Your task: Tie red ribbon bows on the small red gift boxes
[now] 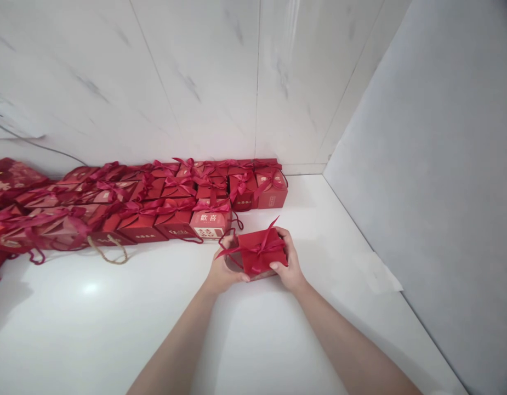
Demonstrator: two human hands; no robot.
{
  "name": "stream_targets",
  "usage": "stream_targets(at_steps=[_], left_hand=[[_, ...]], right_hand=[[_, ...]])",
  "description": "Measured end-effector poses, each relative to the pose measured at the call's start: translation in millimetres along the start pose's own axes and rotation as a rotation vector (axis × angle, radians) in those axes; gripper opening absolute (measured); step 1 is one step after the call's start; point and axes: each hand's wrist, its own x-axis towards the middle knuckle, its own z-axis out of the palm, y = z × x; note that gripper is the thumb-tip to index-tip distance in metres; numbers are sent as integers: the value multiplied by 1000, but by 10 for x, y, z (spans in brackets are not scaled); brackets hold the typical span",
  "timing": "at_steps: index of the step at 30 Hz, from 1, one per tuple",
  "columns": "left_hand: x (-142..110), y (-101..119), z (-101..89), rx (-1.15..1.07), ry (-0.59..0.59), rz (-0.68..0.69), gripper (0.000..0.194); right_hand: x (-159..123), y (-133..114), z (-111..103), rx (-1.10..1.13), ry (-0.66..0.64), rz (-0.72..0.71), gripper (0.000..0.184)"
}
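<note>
A red gift box [253, 244] with a red ribbon bow on top is held between my two hands, low over the white table. My left hand [226, 269] is closed on its left side, with the thumb at the front lower corner. On the right, my right hand [289, 260] grips the other side, its thumb on the front top edge. A dark red cord handle loops at the box's left. Just behind and to the left stands a lighter red box [212, 222] with white and gold lettering, the nearest of the packed rows.
Rows of ribboned red boxes [142, 222] stand along the marble-patterned wall [204, 82], reaching to the left edge. A beige rope handle [109, 255] sticks out onto the white table [113, 329]. A grey panel [434, 164] bounds the right side. A thin cable [43, 147] runs along the wall.
</note>
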Motion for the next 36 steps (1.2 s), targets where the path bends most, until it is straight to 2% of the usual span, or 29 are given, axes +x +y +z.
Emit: stream_targets(at_steps=[6,10,12,15,18,20,25,28,32,34,36], left_hand=[[-20,-52,-44,96,-19,23,96],[-28,-66,-77,141,-30,17,100],[-26,-81,-84,179,-41,6,99],[-16,-107,-74,149,-42,-61,83],[1,-115,-53,165,56,-131,64],[14,-112,-47,206,133,-154,58],[31,-100,-43,275,261,-258,47],[28,-85,-18,325,300,-258,42],[30,16,-11,386,297,-249,43],[27,157,-9,437,294,-229,47],[4,371,43,501,304,-141,51]], right_hand=[[-1,-45,-9,-87,34,-77,69],[-33,-39,16,-71,69,-76,66],[-29,-9,46,-13,108,-30,66],[26,31,85,225,218,124,60],[108,20,66,461,332,304,64],[150,-14,20,511,384,385,65],[186,-61,-69,478,446,433,61],[193,-34,-71,471,469,452,57],[207,15,-65,500,462,437,46],[224,43,-76,521,454,424,43],[250,72,-105,535,451,417,42]])
